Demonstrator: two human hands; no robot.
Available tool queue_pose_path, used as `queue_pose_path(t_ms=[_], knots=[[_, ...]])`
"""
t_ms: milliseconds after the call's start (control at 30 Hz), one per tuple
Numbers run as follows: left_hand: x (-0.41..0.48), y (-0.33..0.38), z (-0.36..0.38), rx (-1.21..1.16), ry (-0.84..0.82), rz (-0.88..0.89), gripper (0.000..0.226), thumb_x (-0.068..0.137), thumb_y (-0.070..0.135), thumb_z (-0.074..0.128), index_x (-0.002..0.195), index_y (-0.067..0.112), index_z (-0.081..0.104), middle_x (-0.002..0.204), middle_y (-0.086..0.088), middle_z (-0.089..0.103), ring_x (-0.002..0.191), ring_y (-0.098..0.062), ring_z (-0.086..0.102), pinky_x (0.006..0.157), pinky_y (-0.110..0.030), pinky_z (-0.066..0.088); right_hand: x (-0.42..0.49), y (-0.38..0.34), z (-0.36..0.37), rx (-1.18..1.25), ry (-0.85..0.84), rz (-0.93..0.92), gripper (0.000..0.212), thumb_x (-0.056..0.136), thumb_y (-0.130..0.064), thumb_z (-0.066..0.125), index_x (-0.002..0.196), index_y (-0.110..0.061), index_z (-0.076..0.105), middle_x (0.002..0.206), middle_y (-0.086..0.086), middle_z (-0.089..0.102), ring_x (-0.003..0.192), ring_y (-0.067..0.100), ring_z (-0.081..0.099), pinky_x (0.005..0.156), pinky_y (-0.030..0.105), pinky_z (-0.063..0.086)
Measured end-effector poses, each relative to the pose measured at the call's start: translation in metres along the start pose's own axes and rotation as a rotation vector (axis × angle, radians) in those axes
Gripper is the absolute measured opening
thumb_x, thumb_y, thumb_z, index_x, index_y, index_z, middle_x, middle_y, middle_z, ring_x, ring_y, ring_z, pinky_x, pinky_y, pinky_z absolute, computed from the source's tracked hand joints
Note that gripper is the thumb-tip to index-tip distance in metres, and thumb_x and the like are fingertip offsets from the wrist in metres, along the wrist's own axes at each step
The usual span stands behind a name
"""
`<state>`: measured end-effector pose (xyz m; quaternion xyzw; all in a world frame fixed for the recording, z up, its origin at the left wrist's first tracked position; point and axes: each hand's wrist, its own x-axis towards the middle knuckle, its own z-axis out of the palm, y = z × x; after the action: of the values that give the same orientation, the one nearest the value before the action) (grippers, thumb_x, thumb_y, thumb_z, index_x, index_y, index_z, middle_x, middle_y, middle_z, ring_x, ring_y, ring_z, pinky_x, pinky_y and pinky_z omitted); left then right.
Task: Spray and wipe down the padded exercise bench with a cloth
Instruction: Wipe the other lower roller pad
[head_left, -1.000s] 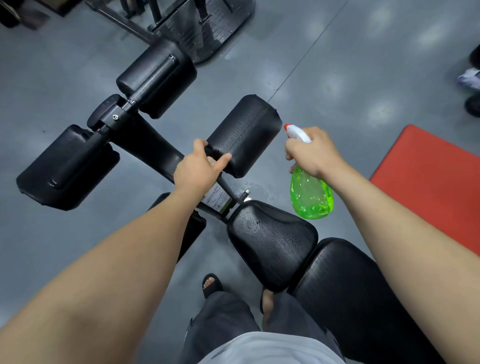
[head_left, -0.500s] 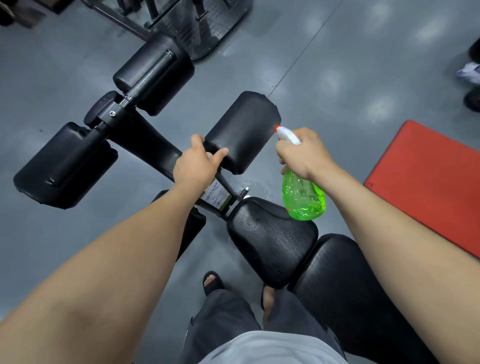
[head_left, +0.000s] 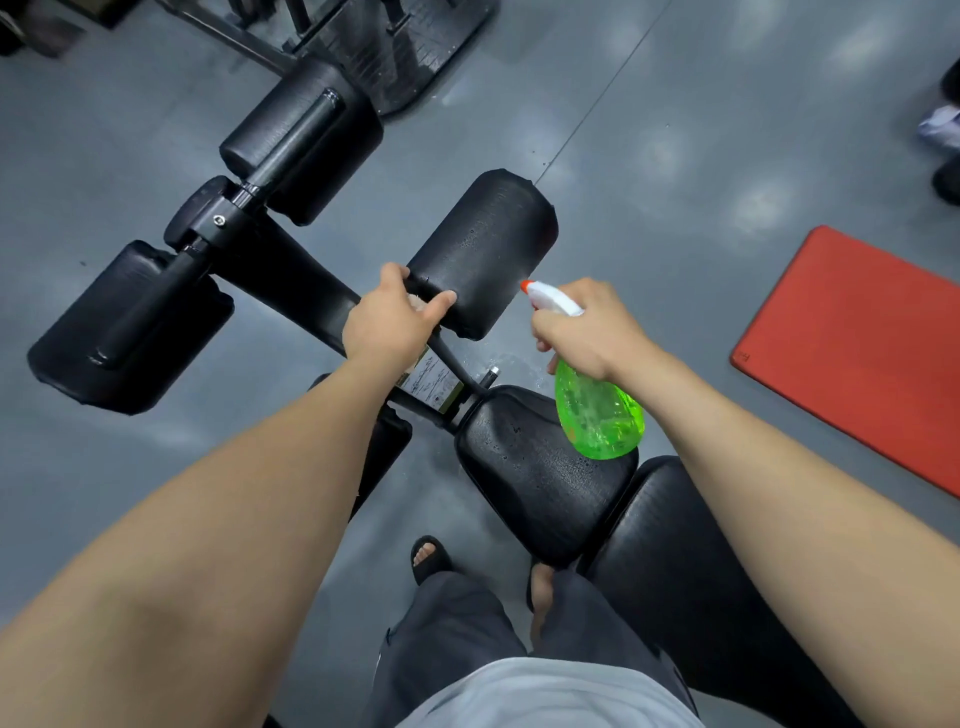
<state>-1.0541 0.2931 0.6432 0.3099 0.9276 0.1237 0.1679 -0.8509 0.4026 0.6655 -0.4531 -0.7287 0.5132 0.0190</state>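
We see the left hand (head_left: 387, 322) curled round the near end of the black cylindrical padded roller (head_left: 483, 249), thumb lying on the pad's face and fingers hooked over its far side. A pale scrap shows between thumb and fingers; we cannot tell what it is. The right hand (head_left: 587, 330) grips the neck of the translucent green plastic spray bottle (head_left: 597, 410), whose white trigger head with an orange tip points left at the roller, just beside it. The bottle's body hangs over the far right corner of the black vinyl seat pad (head_left: 540, 493), which is beaded with droplets. Near and right of it lies the black back pad (head_left: 675, 571). Two more black rollers (head_left: 130, 322) sit far left on the frame. A red flat floor mat (head_left: 857, 353) lies well to the right on the grey floor (head_left: 675, 156).
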Motion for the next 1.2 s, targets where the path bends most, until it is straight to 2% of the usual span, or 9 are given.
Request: queue_pose_path(t_ms=[133, 233, 300, 400, 500, 633, 767, 967, 1200], knots=[[0.001, 0.001, 0.002, -0.073, 0.068, -0.081, 0.053, 0.098, 0.061, 0.045, 0.134, 0.022, 0.046, 0.092, 0.004, 0.066, 0.096, -0.028, 0.064, 0.077, -0.04, 0.051, 0.0, 0.001, 0.005, 0.0, 0.063, 0.0, 0.027, 0.083, -0.022, 0.052, 0.078, 0.004, 0.052, 0.081, 0.026, 0.068, 0.051, 0.021, 0.072, 0.064, 0.039, 0.055], [-0.003, 0.002, -0.003, -0.185, 0.11, -0.142, 0.046, 0.098, 0.047, 0.045, 0.135, 0.019, 0.046, 0.105, -0.001, 0.065, 0.102, -0.027, 0.064, 0.086, -0.045, 0.054, 0.004, 0.013, 0.003, -0.058, 0.106, 0.044, 0.035, 0.088, -0.039, 0.049, 0.073, -0.008, 0.048, 0.068, 0.01, 0.062, 0.056, 0.024, 0.073, 0.061, 0.035, 0.051], [-0.009, 0.001, -0.006, -0.262, 0.108, -0.096, 0.043, 0.092, 0.045, 0.046, 0.128, 0.02, 0.048, 0.11, -0.002, 0.067, 0.1, -0.024, 0.064, 0.087, -0.046, 0.055, 0.006, 0.03, 0.004, -0.109, 0.129, 0.077, 0.035, 0.09, -0.05, 0.047, 0.085, -0.015, 0.048, 0.078, 0.004, 0.061, 0.068, 0.028, 0.071, 0.065, 0.035, 0.05], [-0.027, -0.002, -0.006, -0.374, 0.043, -0.076, 0.025, 0.084, 0.044, 0.045, 0.098, 0.024, 0.051, 0.084, -0.002, 0.071, 0.079, -0.027, 0.068, 0.077, -0.045, 0.059, 0.002, 0.062, 0.013, -0.17, 0.143, 0.109, 0.031, 0.096, -0.04, 0.049, 0.098, -0.009, 0.047, 0.082, 0.007, 0.054, 0.078, 0.032, 0.054, 0.065, 0.038, 0.038], [-0.051, -0.001, 0.0, -0.419, -0.071, -0.045, 0.025, 0.073, 0.048, 0.041, 0.082, 0.028, 0.053, 0.072, -0.002, 0.071, 0.07, -0.027, 0.069, 0.074, -0.045, 0.06, -0.004, 0.094, 0.029, -0.228, 0.157, 0.075, 0.029, 0.088, -0.038, 0.044, 0.078, -0.012, 0.049, 0.075, 0.007, 0.053, 0.078, 0.033, 0.05, 0.062, 0.036, 0.03], [-0.072, 0.002, 0.013, -0.396, -0.247, -0.002, 0.025, 0.075, 0.043, 0.049, 0.085, 0.023, 0.06, 0.086, 0.005, 0.072, 0.086, -0.012, 0.068, 0.084, -0.037, 0.057, -0.015, 0.124, 0.059, -0.288, 0.1, 0.087, 0.031, 0.091, -0.047, 0.056, 0.074, -0.02, 0.058, 0.071, -0.002, 0.057, 0.073, 0.029, 0.057, 0.064, 0.038, 0.049], [-0.084, -0.007, 0.033, -0.269, -0.355, 0.041, 0.02, 0.09, 0.032, 0.054, 0.085, 0.013, 0.058, 0.095, 0.002, 0.061, 0.085, -0.013, 0.058, 0.072, -0.026, 0.046, -0.018, 0.14, 0.085, -0.313, 0.029, 0.106, 0.031, 0.095, -0.037, 0.065, 0.075, -0.014, 0.059, 0.078, 0.004, 0.057, 0.076, 0.03, 0.054, 0.064, 0.034, 0.035], [-0.091, -0.016, 0.041, -0.26, -0.382, -0.011, 0.024, 0.098, 0.027, 0.048, 0.087, 0.008, 0.057, 0.087, -0.003, 0.061, 0.074, -0.025, 0.064, 0.058, -0.042, 0.058, -0.025, 0.156, 0.107, -0.267, -0.091, 0.106, 0.036, 0.092, -0.019, 0.068, 0.065, -0.026, 0.045, 0.078, -0.001, 0.049, 0.078, 0.024, 0.051, 0.064, 0.032, 0.026], [-0.084, -0.025, 0.053, -0.323, -0.4, -0.08, 0.017, 0.101, 0.029, 0.051, 0.093, 0.016, 0.058, 0.087, 0.002, 0.062, 0.078, -0.019, 0.06, 0.072, -0.033, 0.048, -0.026, 0.161, 0.101, -0.299, -0.127, 0.132, 0.024, 0.093, -0.023, 0.067, 0.073, -0.021, 0.054, 0.085, 0.002, 0.051, 0.081, 0.023, 0.052, 0.065, 0.03, 0.027]])
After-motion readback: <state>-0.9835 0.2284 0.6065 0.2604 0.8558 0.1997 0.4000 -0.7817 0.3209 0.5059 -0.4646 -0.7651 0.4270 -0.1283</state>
